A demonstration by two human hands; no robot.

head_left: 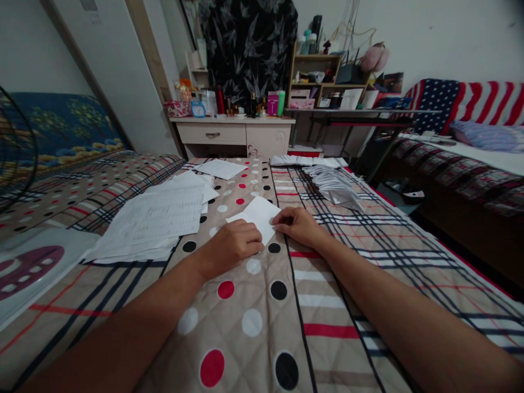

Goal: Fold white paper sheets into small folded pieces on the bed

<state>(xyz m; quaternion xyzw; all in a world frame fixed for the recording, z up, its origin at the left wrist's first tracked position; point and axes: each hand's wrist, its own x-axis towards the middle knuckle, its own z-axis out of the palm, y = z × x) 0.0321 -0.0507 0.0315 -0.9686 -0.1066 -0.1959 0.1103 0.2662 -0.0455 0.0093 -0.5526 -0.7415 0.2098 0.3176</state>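
Note:
A small white sheet of paper [260, 214] lies on the patterned bedspread [262, 305] in front of me. My left hand [233, 245] rests on its near left edge with the fingers curled and pressing down. My right hand [298, 225] pinches the sheet's right corner between closed fingers. Both forearms reach in from the bottom of the view.
A loose stack of printed sheets [159, 215] lies to the left, and a fanned pile of folded papers [333, 183] to the far right. More paper [221, 168] sits further back. A fan [16, 164] stands at the left; a dresser [233, 134] and a second bed [462, 153] lie beyond.

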